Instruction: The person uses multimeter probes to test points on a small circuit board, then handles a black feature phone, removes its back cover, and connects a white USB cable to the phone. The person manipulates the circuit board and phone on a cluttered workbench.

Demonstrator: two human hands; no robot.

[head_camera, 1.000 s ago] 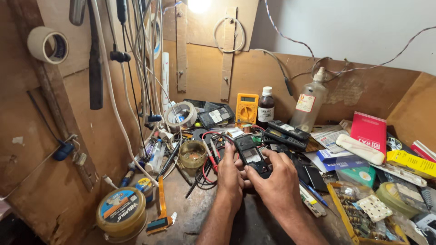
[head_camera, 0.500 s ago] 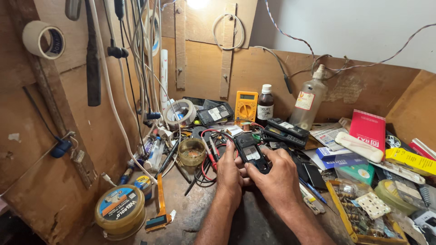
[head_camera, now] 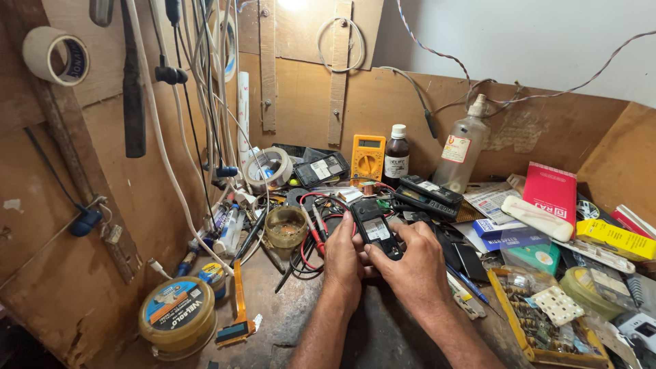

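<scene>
Your left hand (head_camera: 344, 256) and right hand (head_camera: 410, 263) both grip a small black phone (head_camera: 375, 229) with its back open, held just above the bench (head_camera: 287, 321), near the red probe leads (head_camera: 313, 229) and a yellow multimeter (head_camera: 367, 158) leaning against the back wall

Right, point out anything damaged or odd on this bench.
The black phone held in both hands, left hand and right hand, has its back cover off. The wooden wall's lower left corner is chipped.

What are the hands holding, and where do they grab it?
A small black phone, back side up. The left hand and right hand grip its lower end, one on each side.
</scene>
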